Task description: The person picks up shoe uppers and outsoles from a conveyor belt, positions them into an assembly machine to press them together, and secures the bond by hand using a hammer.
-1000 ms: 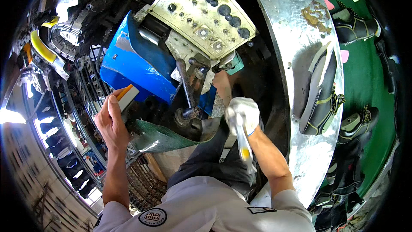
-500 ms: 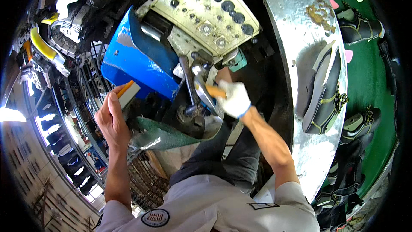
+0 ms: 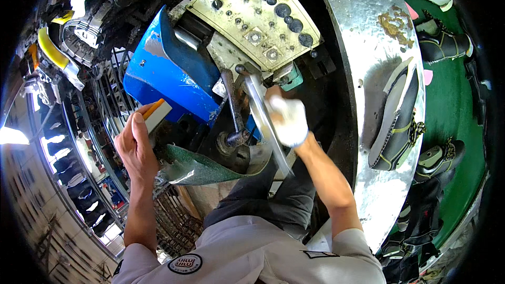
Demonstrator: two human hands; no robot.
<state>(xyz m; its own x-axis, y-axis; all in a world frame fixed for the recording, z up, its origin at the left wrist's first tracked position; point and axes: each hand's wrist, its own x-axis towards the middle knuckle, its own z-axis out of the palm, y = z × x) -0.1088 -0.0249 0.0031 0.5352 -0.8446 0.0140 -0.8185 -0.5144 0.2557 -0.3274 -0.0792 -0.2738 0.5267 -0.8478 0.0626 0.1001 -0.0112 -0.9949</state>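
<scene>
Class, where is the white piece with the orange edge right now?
In the head view, the white piece is left of centre, held in the bare left hand, just below the blue cover.

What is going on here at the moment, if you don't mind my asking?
A person's bare left hand holds a white block with an orange edge near the blue cover. The gloved right hand holds a metal tool, blurred so its exact kind is unclear, beside the dark lever. A dark shoe upper lies on the metal table to the right, touched by neither hand.
</scene>
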